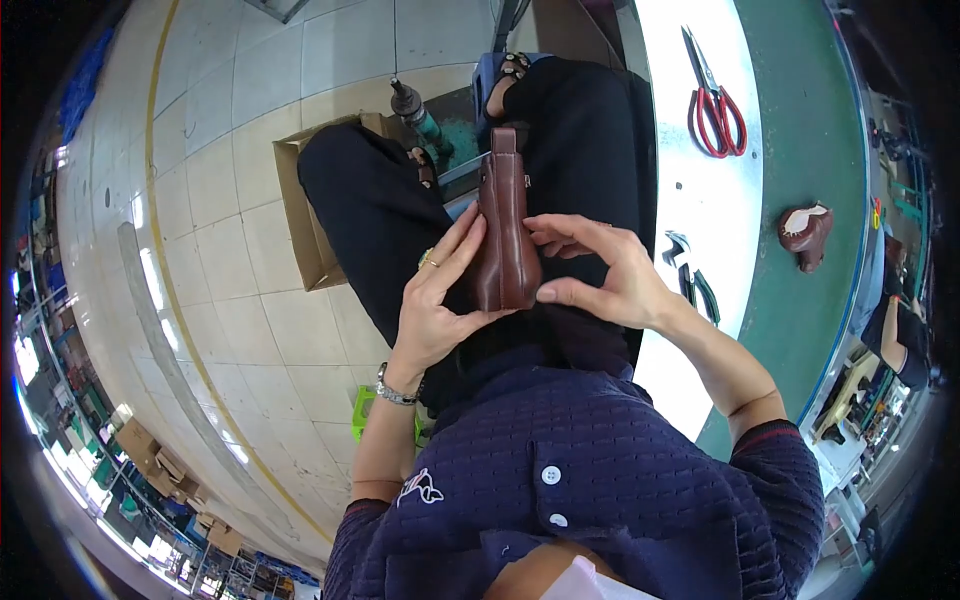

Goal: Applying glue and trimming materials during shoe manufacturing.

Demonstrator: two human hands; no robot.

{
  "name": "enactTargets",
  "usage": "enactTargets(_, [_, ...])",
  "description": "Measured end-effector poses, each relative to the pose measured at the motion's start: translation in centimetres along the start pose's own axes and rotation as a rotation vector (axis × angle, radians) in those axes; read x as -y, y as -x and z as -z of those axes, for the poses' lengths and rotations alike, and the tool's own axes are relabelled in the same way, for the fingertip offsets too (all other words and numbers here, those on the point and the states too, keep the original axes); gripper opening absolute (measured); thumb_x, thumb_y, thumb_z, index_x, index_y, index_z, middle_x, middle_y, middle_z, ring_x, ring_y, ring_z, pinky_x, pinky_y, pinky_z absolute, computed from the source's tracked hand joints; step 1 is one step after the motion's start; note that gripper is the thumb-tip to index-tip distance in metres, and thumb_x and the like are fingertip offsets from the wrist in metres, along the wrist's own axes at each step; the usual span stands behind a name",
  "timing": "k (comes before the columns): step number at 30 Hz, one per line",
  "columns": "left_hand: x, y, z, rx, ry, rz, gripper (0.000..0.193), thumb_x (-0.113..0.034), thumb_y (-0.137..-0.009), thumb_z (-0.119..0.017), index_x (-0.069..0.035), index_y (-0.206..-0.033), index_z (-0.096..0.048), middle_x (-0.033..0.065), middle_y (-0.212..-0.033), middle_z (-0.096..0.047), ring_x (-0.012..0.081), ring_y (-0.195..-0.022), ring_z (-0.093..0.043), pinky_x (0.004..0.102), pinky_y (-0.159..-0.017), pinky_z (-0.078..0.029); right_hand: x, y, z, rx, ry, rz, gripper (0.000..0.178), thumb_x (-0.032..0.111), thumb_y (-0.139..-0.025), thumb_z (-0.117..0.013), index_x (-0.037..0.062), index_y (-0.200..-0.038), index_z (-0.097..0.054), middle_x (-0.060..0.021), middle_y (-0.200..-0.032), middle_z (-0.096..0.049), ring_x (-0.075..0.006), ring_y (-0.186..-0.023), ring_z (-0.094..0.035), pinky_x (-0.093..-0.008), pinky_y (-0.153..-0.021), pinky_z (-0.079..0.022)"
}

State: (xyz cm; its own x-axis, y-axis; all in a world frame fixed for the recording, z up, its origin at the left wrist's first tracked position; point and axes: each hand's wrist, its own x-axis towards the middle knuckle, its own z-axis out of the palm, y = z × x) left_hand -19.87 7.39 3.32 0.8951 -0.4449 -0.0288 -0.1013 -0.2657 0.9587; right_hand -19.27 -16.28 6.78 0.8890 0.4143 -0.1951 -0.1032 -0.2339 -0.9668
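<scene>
A seated worker holds a brown leather shoe upper (pixel 508 235) above the lap, just off the left edge of a white-and-green counter (pixel 705 225). The left hand (pixel 437 295) grips it, fingers along its left side and thumb under its rounded lower end. The right hand (pixel 600 265) is curved at the upper's right side, thumb and fingers well parted; whether its tips touch the leather cannot be told.

On the floor (pixel 290 335), an open cardboard box (pixel 291 220) stands beside the worker's left leg, which hides whatever it may hold. A bright green plastic basket (pixel 364 412) sits partly behind the left forearm, its inside out of sight. Farther off at lower left, brown cartons (pixel 140 445) are clustered, their contents too small to make out.

Near the counter's right edge lies a second brown upper (pixel 808 240), whitish material showing in its opening. Red-handled scissors (pixel 712 105) lie toward the counter's far end, points away from the worker; pliers (pixel 688 275) with dark green grips rest near its left edge, beside the right hand.
</scene>
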Motion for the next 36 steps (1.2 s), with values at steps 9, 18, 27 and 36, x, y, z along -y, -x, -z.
enactTargets(9, [0.2,-3.2,1.1,-0.088,0.019,0.142,0.083,-0.017,-0.072,-0.082,-0.009,-0.144,-0.041,0.0146,-0.137,-0.053,0.0215,-0.121,-0.056,0.033,-0.096,-0.047,0.4,-1.8,-2.3,-0.215,0.089,0.031,0.088,0.04,-0.072,-0.081,0.0103,-0.143,-0.04,-0.0212,-0.129,-0.049,-0.0339,-0.109,-0.058,-0.039,-0.091,-0.05])
enactTargets(18, [-2.7,-6.6,11.1,-0.547,0.122,0.212,0.05,-0.045,-0.099,-0.048,0.002,-0.109,-0.062,0.0017,-0.087,-0.061,0.0068,-0.076,-0.051,0.0225,-0.066,-0.044,3.8,-0.9,2.1,-0.421,0.372,0.184,0.045,0.008,-0.079,-0.071,0.0019,-0.122,-0.058,-0.0187,-0.121,-0.059,-0.0333,-0.11,-0.059,-0.0375,-0.093,-0.047])
enactTargets(27, [-2.1,-11.3,12.4,-0.354,0.175,0.381,0.05,-0.044,-0.1,-0.046,0.002,-0.107,-0.064,0.0042,-0.088,-0.065,0.0069,-0.079,-0.056,0.0236,-0.068,-0.048,-8.5,14.9,4.3,-0.66,0.899,-0.641,0.065,0.027,-0.086,-0.07,0.0111,-0.142,-0.042,-0.0206,-0.126,-0.047,-0.0382,-0.117,-0.046,-0.0489,-0.097,-0.041])
enactTargets(36, [-0.4,-12.9,11.0,-0.299,-0.169,0.346,0.05,-0.043,-0.1,-0.041,-0.004,-0.129,-0.053,0.0229,-0.107,-0.065,0.0345,-0.102,-0.063,0.0359,-0.088,-0.047,-7.0,14.6,5.1,-0.655,0.122,-0.736,0.035,0.022,-0.091,-0.062,0.0003,-0.118,-0.057,-0.0087,-0.092,-0.056,-0.0189,-0.084,-0.054,-0.0311,-0.074,-0.045])
